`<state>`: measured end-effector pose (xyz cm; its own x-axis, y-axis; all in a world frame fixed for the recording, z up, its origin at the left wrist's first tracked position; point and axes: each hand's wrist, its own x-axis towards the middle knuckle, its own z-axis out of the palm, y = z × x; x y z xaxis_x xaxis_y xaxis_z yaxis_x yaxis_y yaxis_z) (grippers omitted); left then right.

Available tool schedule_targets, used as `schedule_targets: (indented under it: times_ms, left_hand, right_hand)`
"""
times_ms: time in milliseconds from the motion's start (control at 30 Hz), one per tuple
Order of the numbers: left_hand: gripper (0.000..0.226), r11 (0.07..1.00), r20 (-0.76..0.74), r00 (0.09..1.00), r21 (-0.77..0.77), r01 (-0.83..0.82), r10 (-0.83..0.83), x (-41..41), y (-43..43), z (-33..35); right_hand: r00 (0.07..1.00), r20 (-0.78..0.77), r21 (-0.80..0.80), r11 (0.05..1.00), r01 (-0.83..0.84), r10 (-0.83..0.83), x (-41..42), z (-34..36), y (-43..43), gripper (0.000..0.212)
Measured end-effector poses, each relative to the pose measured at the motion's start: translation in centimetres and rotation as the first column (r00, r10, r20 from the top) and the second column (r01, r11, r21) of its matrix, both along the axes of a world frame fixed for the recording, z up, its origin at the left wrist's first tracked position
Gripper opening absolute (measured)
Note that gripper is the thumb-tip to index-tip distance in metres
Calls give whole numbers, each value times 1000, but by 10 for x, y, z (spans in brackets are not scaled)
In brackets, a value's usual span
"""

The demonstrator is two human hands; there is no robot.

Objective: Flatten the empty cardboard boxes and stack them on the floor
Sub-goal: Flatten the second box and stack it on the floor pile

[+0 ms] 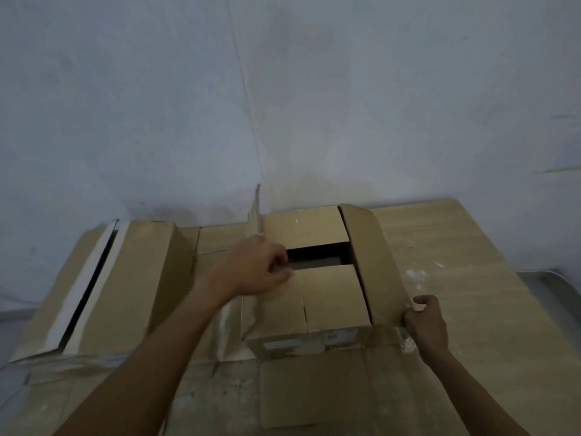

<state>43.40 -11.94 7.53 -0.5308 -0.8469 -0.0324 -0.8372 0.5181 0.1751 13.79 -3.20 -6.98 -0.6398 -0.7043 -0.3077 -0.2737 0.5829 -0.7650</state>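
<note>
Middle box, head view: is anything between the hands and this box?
Nothing visible. Both hands already touch the middle box: the left hand grips the edge of its near inner flap beside the dark gap, and the right hand pinches the lower corner of its right outer flap.

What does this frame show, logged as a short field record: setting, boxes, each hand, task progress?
setting: wooden table against a pale wall
centre box: still standing, inner flaps part folded, dark gap between them
second box: to its left, top slit open, not flattened
left hand: fingers closed at the near inner flap's edge
right hand: pinching the right outer flap
floor stack: not in view
progress: no box seen flattened yet
</note>
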Motion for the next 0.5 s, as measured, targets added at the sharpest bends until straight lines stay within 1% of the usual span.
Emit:
schedule_targets:
  times_ms: [33,67,100,133,167,200,233,267,300,333,367,400,433,467,500]
  left_hand:
    - [40,993,17,993,9,-119,118,13,-1,7]
    - [47,973,66,972,28,-229,227,26,-3,11]
    - [52,949,145,942,48,-312,302,37,-6,9]
    - [56,921,226,907,86,-380,354,49,-7,3]
    - [59,888,274,882,154,-432,382,60,-6,-10]
    - [62,843,277,875,266,-467,398,68,-1,-25]
    - [67,801,239,882,371,-470,406,73,5,-43]
    - [72,795,193,893,408,-449,406,76,11,-59]
    - [77,826,157,907,375,-421,391,74,17,-71]
    - [85,866,119,918,304,-397,379,72,19,-81]
    - [95,900,66,931,237,-365,360,67,19,-87]
    - [104,922,19,944,206,-327,331,61,18,-89]
    - [105,938,-12,955,191,-290,298,54,17,-89]
    - [98,951,-27,965,178,-254,262,48,14,-90]
    - [86,956,-29,971,185,-228,237,41,10,-89]
  right_hand:
    - [1000,-13,10,1000,-1,1,1,-1,-1,26]
    - [1000,-30,22,1000,-6,6,2,-1,0,27]
    - [999,-47,27,1000,-6,7,1,-1,0,28]
    - [998,-67,36,999,-16,19,1,-2,1,28]
    - [995,-94,54,998,-37,42,2,-2,1,28]
    - [990,-125,68,996,-64,72,4,-1,1,28]
    - [982,-161,74,994,-86,97,5,-1,0,29]
    - [973,-198,73,992,-107,120,6,-1,-1,30]
    - [963,-231,71,990,-123,136,7,-1,-1,31]
    - [955,-255,70,988,-138,151,9,0,-2,31]
    - [948,-272,74,986,-148,162,10,2,-2,31]
    - [945,-281,78,985,-153,168,11,4,-3,31]
    - [943,-284,80,985,-155,171,11,6,-3,32]
    - [941,-290,76,985,-158,173,11,7,-3,32]
    - [939,-299,69,985,-157,171,11,8,-3,33]
